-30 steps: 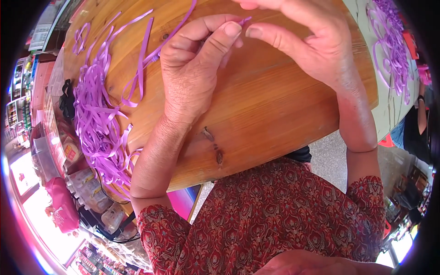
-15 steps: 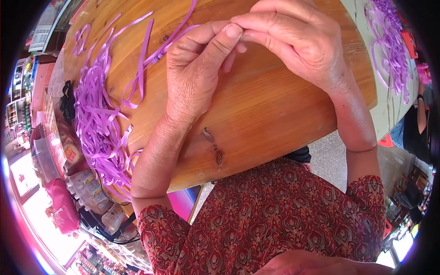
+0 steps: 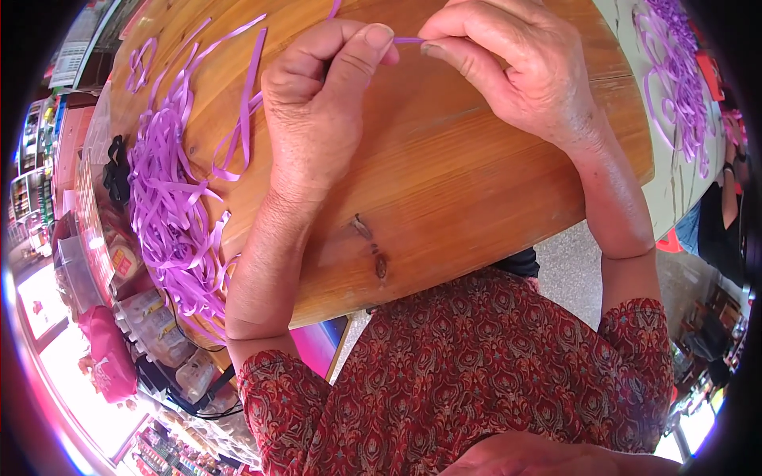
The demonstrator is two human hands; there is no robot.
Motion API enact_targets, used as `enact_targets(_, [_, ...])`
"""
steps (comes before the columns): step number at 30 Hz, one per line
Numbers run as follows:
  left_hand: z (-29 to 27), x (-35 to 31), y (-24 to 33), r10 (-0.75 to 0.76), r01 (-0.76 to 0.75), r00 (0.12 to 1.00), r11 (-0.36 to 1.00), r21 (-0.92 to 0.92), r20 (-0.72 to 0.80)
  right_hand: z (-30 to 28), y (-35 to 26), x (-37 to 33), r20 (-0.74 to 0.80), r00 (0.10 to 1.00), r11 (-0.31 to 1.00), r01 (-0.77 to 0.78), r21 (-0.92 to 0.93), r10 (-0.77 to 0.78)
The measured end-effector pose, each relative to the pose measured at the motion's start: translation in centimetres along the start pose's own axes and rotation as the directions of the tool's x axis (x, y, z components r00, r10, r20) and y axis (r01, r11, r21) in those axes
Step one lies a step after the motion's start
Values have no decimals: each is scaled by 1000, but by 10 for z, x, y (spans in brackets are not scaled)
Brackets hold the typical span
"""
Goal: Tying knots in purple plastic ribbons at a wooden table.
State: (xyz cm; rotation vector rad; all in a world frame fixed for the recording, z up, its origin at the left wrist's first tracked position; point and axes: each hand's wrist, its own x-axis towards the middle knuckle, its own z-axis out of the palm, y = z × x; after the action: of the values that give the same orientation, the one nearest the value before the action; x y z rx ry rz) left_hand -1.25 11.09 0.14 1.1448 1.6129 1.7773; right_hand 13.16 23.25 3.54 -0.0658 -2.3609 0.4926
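A short taut stretch of purple ribbon [image 3: 408,40] spans the gap between my two hands, above the far part of the wooden table. My left hand [image 3: 321,99] pinches one side of it between thumb and curled forefinger. On the other side, the thumb and fingertips of my right hand [image 3: 516,71] close on it. More ribbon shows just beyond my left hand, at the top edge; whether it is the same piece I cannot tell. Left of my left hand, a looped ribbon strand [image 3: 244,131] lies on the wood.
A large heap of purple ribbons [image 3: 171,214] covers the left side of the wooden table [image 3: 460,198]. Beside it is a black bundle [image 3: 117,170]. At the far right, another ribbon pile [image 3: 683,103] rests on a pale tabletop. A person in dark clothes [image 3: 722,230] is beyond it.
My hands have drawn apart from touching fingertips, the left one moving leftward. The ribbon between them has come into view, pulled straight.
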Motion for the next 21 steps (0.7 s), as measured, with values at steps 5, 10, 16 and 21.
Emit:
enact_targets(5, [-1,2,2,-139,145,989,973,-179,45,35,43,1,-382,849,895,434,105,-366])
enact_targets(10, [-4,2,-1,-179,183,983,927,-327,43,35,47,0,-356,891,852,402,334,-281])
enact_targets(16, [3,1,2,-198,208,978,893,-398,65,32,57,-7,-286,895,905,396,157,-342])
enact_targets(21, [1,0,1,-196,215,977,875,-434,89,27,36,-13,60,997,992,-50,118,43])
